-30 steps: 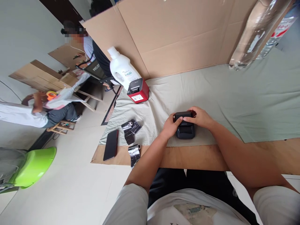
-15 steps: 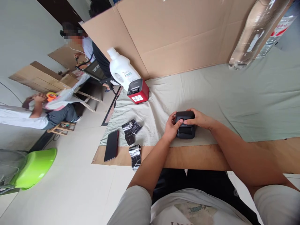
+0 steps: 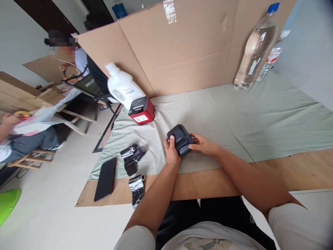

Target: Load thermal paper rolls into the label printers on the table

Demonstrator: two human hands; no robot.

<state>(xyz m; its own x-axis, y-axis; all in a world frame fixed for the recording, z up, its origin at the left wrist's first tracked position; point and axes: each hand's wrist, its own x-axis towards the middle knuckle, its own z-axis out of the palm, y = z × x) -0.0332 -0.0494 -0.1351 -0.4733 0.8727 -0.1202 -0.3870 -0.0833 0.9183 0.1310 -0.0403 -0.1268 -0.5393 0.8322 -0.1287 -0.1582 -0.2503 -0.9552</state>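
Note:
Near the front of the cloth, a small black label printer (image 3: 180,139) with rounded corners and a slot is gripped between both my hands. My left hand (image 3: 171,150) wraps its left side, thumb lying on the top face. On the opposite side, my right hand (image 3: 204,144) pinches the lower right edge with thumb and fingers. The printer is turned at an angle, its lid closed. To the left lie an unrolled black and silver ribbon roll (image 3: 129,160) and a second such roll (image 3: 137,189), nearest my left forearm.
A black phone (image 3: 105,179) lies at the table's left front corner. Behind it stand a red and black printer (image 3: 142,110) and a white jug (image 3: 124,85) against a cardboard wall (image 3: 187,52). A large clear bottle (image 3: 256,52) stands back right. Two people sit at far left.
The printer has turned from straight to tilted. My right hand has shifted from its upper right to its lower right edge. The camera view has swung to the right.

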